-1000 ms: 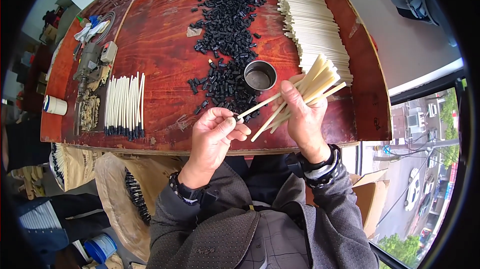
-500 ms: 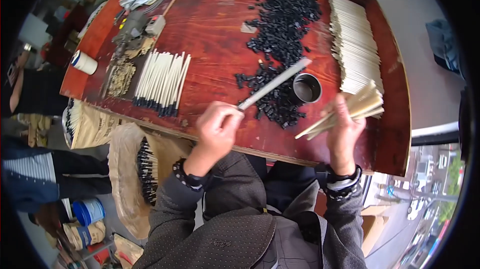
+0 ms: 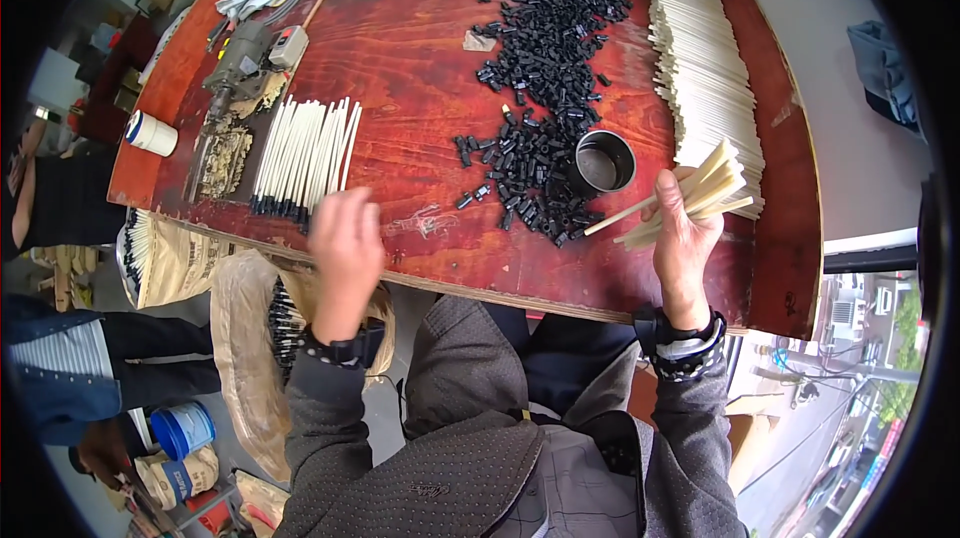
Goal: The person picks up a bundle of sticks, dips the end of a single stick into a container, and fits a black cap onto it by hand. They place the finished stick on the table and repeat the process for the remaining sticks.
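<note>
My left hand (image 3: 347, 253), slightly blurred, is over the near right corner of a row of cream sticks with black-capped ends (image 3: 305, 150). Its fingers are apart, and I see no stick between them. My right hand (image 3: 685, 253) is closed around a fanned bundle of cream sticks (image 3: 710, 188). One stick reaches out left from the bundle, with a black cap (image 3: 577, 235) at its tip, beside the loose pile of small black caps (image 3: 545, 48). A round dark metal tin (image 3: 604, 162) stands between that pile and the bundle.
A long stack of bare cream sticks (image 3: 705, 68) lies along the table's right side. At the left are a motor tool (image 3: 240, 56), a switch box (image 3: 288, 46) and a white container (image 3: 152, 133). Below the table's left edge stands a sack (image 3: 243, 338) of black-tipped sticks. Another person (image 3: 70, 358) is at far left.
My left hand has moved left to the row of capped sticks, and the stick it held no longer shows in it. A stick from my right hand's bundle now reaches the caps.
</note>
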The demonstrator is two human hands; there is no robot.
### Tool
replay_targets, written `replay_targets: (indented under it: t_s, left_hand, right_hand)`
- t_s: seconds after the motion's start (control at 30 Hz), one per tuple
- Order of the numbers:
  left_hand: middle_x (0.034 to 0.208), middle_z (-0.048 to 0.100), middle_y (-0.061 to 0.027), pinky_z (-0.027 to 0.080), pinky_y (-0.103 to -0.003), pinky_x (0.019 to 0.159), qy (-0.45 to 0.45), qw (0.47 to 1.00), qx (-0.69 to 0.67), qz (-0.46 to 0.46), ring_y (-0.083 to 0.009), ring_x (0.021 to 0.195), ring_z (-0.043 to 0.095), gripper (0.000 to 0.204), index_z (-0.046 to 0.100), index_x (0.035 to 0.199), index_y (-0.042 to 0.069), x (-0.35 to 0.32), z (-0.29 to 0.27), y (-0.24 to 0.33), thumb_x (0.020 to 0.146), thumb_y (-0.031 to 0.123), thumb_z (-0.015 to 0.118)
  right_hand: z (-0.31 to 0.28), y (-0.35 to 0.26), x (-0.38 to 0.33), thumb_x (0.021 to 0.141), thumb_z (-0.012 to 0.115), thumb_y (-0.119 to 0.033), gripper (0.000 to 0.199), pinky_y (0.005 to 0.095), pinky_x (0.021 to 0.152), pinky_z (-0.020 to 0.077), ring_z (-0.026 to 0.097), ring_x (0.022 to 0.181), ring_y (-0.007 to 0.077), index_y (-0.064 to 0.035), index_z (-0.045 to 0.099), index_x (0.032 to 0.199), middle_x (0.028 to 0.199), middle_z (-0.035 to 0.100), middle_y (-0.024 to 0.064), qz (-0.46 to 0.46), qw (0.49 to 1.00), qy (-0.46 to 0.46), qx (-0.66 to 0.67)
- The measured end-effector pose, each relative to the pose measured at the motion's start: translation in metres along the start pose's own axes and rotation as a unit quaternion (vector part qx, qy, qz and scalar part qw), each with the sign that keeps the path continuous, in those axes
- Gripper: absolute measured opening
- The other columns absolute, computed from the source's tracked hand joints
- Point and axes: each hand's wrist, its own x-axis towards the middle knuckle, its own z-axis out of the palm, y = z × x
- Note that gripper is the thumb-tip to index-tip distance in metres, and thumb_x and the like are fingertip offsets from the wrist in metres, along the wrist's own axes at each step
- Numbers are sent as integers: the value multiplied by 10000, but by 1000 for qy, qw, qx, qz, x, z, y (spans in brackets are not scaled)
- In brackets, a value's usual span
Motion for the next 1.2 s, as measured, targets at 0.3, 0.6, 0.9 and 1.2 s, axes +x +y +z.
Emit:
replay_targets:
  t_s: [0.3, 0.6, 0.9, 1.2]
  left_hand:
    - [932, 589, -189, 521, -456, 797, -164, 978, -102, 82, -394, 871, 610, 199, 660, 1049, -36, 14, 58, 57, 852, -20, 671]
    - [929, 582, -196, 499, -495, 755, -285, 948, -139, -9, -432, 864, 608, 163, 593, 965, -24, 27, 46, 67, 826, -45, 674]
    - [988, 571, -228, 516, -501, 776, -299, 947, -115, 28, -444, 883, 619, 182, 572, 1032, -30, 28, 38, 75, 861, -60, 628]
    - [943, 699, -184, 624, -366, 706, -273, 713, -596, -249, -269, 820, 742, 116, 567, 1081, -44, 26, 45, 102, 979, -2, 605]
  right_hand:
    - [-6, -3, 6, 1006, 673, -160, 146, 243, 542, 434, 547, 591, 88, -27, 626, 970, 688, 579, -5, -98, 995, -1, -27]
    - [6, 13, 41, 941, 749, -136, 194, 343, 535, 476, 590, 599, 151, 1, 613, 962, 661, 592, 82, -311, 901, 35, -301]
    - [4, 7, 39, 948, 750, -182, 227, 322, 532, 466, 600, 595, 147, 0, 616, 976, 689, 609, 71, -284, 919, 34, -271]
    - [3, -29, 5, 983, 711, -215, 211, 245, 513, 459, 578, 564, 116, -22, 626, 992, 714, 597, 17, 12, 995, -2, 94]
